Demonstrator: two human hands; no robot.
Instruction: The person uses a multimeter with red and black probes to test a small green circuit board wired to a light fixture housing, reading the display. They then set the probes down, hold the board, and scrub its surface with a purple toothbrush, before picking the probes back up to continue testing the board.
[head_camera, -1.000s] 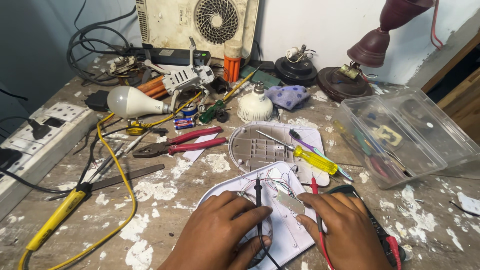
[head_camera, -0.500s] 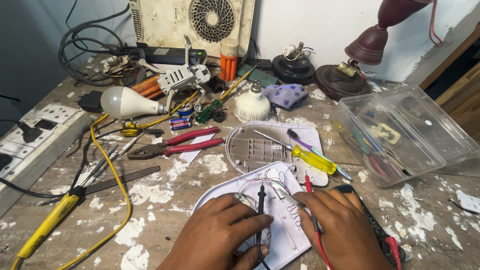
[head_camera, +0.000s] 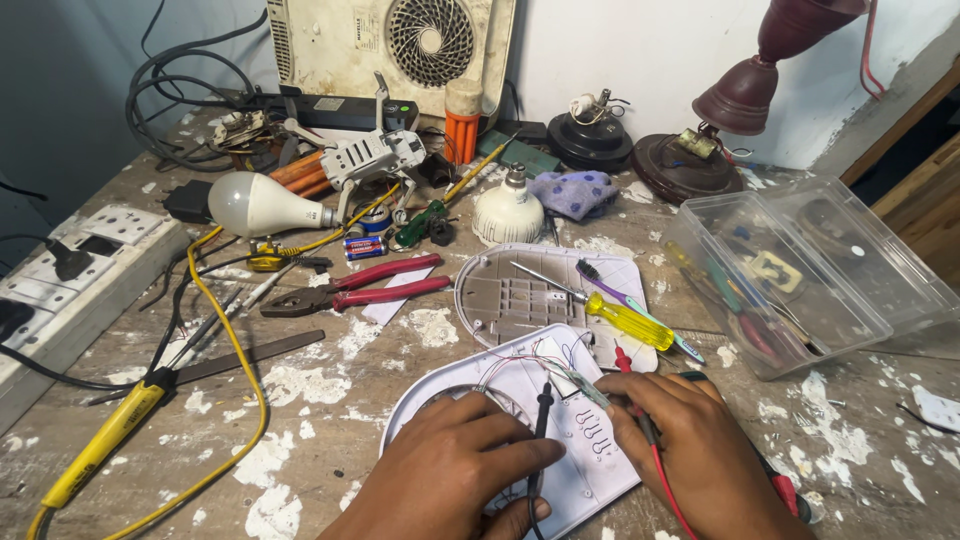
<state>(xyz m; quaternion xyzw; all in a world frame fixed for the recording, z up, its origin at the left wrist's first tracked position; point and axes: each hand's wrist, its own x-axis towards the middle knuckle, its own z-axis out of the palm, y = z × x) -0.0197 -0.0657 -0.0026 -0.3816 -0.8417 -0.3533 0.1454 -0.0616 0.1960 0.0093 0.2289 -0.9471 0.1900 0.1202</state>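
Overall, the workbench (head_camera: 330, 380) is paint-spattered wood crowded with tools. At the rear stands a cream appliance with a round fan grille (head_camera: 432, 38); a clear plastic storage box (head_camera: 800, 270) lies at the right, a white power strip (head_camera: 70, 280) at the left edge.

Mid-bench items, by descending size: a white bulb (head_camera: 258, 203), red-handled pliers (head_camera: 365, 285), a yellow soldering iron (head_camera: 100, 447) at lower left, and a yellow-handled screwdriver (head_camera: 615, 312) lying across a grey round base plate (head_camera: 515, 298).

The work item is a white oval lamp cover (head_camera: 575, 440), flat on the bench at the near edge, directly under both hands. Its long axis runs from lower left to upper right, away from the person. A small circuit board (head_camera: 575, 383) with thin wires sits on it, just beyond the fingertips, between the 2 hands and slightly nearer the right.

The left hand (head_camera: 455, 480) pinches a black probe (head_camera: 541, 425) between thumb and fingers; the probe stands nearly upright in frame, tip pointing away toward the board. The right hand (head_camera: 695, 465) pinches a red probe (head_camera: 630, 395), fingers curled; its long axis slants up-left, tip toward the board's right end. Whether either tip actually touches a contact cannot be determined.
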